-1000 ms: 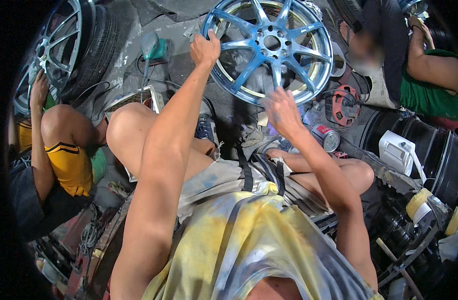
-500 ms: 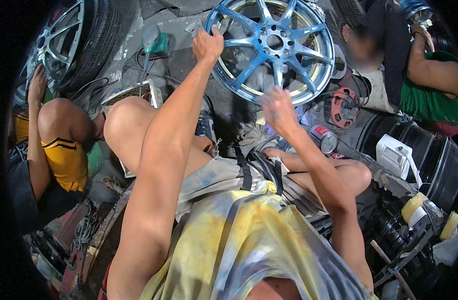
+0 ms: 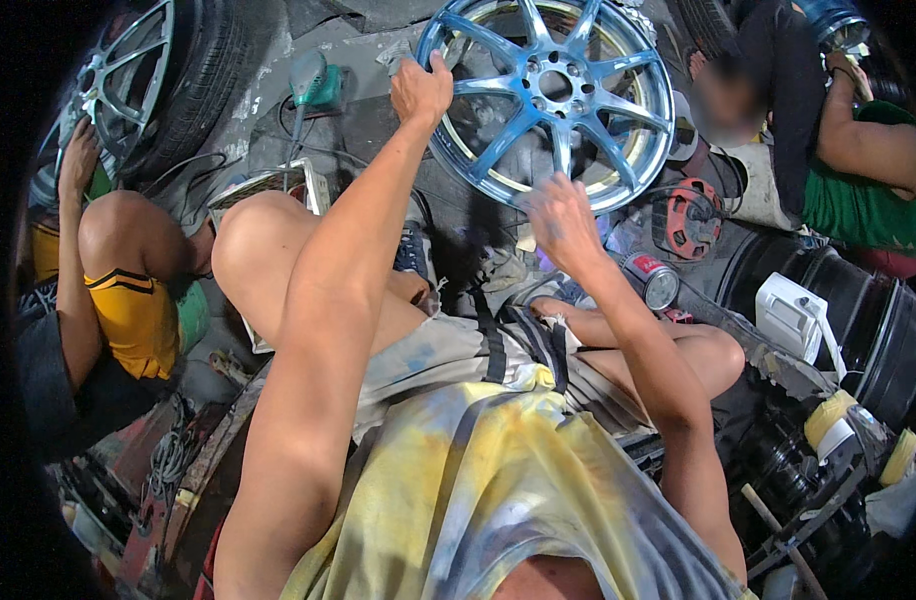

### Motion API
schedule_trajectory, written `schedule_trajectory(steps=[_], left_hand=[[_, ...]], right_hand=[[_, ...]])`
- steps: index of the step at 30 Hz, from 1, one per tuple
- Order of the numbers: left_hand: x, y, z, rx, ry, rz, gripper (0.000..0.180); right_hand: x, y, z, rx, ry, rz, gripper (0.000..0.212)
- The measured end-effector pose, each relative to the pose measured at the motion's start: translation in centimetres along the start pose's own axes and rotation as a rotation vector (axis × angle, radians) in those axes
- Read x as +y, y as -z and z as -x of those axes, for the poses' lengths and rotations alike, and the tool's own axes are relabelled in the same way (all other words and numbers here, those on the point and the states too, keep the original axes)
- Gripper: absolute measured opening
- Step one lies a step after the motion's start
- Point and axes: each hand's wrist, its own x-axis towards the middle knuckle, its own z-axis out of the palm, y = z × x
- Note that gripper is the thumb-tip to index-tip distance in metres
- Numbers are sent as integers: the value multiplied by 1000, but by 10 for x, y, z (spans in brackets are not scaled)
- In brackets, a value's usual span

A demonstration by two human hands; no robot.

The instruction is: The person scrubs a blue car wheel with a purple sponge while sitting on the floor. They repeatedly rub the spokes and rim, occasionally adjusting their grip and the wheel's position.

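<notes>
Blue-silver wheel (image 3: 561,150) is positioned ahead of the person, beyond the knees. Left hand (image 3: 421,92) appears clamped on its left rim; right hand (image 3: 563,222), blurred, is at the lower rim, and its grip cannot be determined. In this inspector's judgement, good work requires firm left-hand support and light, even right-hand pressure along the curve.
</notes>
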Motion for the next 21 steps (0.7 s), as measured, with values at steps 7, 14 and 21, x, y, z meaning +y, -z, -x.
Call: schedule_trajectory(steps=[7,14,21], left_hand=[[1,1,1,-3,6,0,67],[4,2,3,-2,17,-17,57],[2,1,4,-1,5,-16,56]], right_hand=[[4,-21,2,244,115,-159,17],[1,-22,13,276,211,-76,26],[0,-13,14,355,351,-17,23]])
